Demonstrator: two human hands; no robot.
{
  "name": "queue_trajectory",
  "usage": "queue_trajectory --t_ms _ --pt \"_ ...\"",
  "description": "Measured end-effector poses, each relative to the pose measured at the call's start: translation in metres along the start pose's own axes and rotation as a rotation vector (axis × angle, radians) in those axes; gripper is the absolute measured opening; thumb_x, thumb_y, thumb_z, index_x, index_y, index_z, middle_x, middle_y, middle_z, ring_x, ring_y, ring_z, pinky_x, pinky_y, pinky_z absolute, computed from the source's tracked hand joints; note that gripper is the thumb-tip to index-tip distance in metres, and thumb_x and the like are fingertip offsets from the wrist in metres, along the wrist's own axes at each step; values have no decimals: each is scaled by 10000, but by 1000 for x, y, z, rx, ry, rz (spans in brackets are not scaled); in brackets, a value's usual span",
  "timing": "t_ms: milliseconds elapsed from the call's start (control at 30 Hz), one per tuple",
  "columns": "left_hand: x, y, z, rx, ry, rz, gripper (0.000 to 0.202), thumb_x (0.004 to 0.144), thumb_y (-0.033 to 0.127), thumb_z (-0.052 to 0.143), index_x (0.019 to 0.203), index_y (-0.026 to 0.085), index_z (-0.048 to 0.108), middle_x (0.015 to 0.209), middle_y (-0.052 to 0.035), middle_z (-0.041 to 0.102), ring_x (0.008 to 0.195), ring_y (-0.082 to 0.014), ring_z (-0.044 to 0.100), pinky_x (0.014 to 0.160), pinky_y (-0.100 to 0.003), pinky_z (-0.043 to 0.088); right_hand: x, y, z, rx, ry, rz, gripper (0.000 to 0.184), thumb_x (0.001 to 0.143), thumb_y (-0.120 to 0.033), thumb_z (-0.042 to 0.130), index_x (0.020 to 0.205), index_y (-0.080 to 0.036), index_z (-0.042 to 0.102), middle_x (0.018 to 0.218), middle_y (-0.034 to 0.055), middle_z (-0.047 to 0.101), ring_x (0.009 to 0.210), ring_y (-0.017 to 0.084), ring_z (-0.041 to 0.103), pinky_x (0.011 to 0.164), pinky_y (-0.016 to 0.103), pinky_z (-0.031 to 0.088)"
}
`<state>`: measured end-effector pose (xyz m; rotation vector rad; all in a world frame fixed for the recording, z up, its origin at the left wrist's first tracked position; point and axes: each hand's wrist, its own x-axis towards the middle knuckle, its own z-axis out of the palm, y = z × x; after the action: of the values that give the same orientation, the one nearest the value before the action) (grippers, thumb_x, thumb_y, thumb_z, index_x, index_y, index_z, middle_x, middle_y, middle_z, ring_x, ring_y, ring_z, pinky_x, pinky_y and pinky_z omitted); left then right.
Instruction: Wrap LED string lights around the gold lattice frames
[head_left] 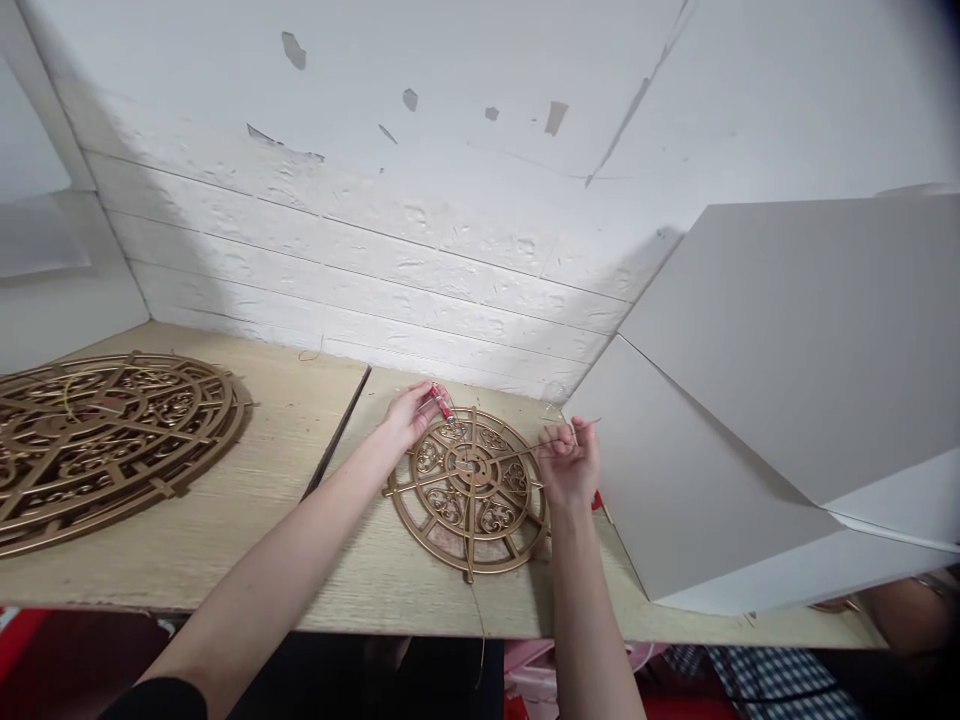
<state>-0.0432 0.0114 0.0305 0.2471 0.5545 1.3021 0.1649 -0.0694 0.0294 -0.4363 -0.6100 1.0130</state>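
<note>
A small round gold openwork disc [471, 490] lies flat on the wooden tabletop [315, 420] in front of me. My left hand [411, 412] rests at its upper left rim, fingers closed on a small red tool [442, 402]. Over the disc's right rim my right hand [570, 462] pinches a thin gold wire [525, 450] that runs across the disc. A strand of the wire hangs down past the table's front edge.
A larger gold openwork disc [105, 440] lies at the far left of the table. A big white folded cardboard sheet [750, 430] stands at the right, close to my right hand. A white brick-patterned wall [360, 260] closes the back.
</note>
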Motion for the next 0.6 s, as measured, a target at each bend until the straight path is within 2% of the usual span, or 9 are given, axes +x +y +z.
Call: queue_trajectory --t_ms 100,200,300,367,467,533,600 --pt "-1 0 0 56 -23 21 117 792 29 536 714 115 550 633 -56 615 564 -124 610 608 -232 525 5 -10 -14 73 89 -82 174 742 -293 656 811 -194 530 529 -94 407 417 39 348 452 172 334" --pt "-1 0 0 74 -6 24 135 806 27 500 712 111 548 629 -58 619 563 -121 613 607 -228 526 12 -18 -32 69 231 -128 163 711 -220 615 825 -200 501 587 -82 469 403 35 350 428 176 323" --pt "-2 1 1 94 5 34 158 799 17 485 689 115 543 617 -58 618 550 -112 606 591 -212 518 18 -22 -43 -40 345 -175 156 725 -246 588 816 -206 467 578 -92 454 385 36 340 412 181 319" --pt "-3 1 2 123 -2 19 156 800 35 486 682 120 543 596 -54 609 538 -114 599 583 -217 516 18 -21 -41 -135 357 -192 176 734 -285 601 823 -209 469 541 -108 417 375 37 317 408 181 314" --pt "-4 1 2 154 -26 22 137 787 47 495 685 125 543 582 -52 604 552 -128 605 595 -238 522 13 -14 -25 -263 260 -214 230 722 -337 644 874 -209 528 509 -106 429 402 48 340 421 176 300" --pt "-5 0 2 145 -34 49 131 767 28 504 687 126 539 595 -57 611 577 -133 614 617 -243 524 6 -6 -12 -422 84 -173 248 722 -352 670 897 -202 579 538 -75 497 473 68 429 461 185 330" --pt "-5 -1 2 147 -44 72 137 752 14 511 681 129 535 596 -54 611 586 -134 615 625 -244 522 -1 3 -1 -666 -156 -66 237 736 -342 680 915 -197 627 619 -30 586 578 99 518 542 215 390"
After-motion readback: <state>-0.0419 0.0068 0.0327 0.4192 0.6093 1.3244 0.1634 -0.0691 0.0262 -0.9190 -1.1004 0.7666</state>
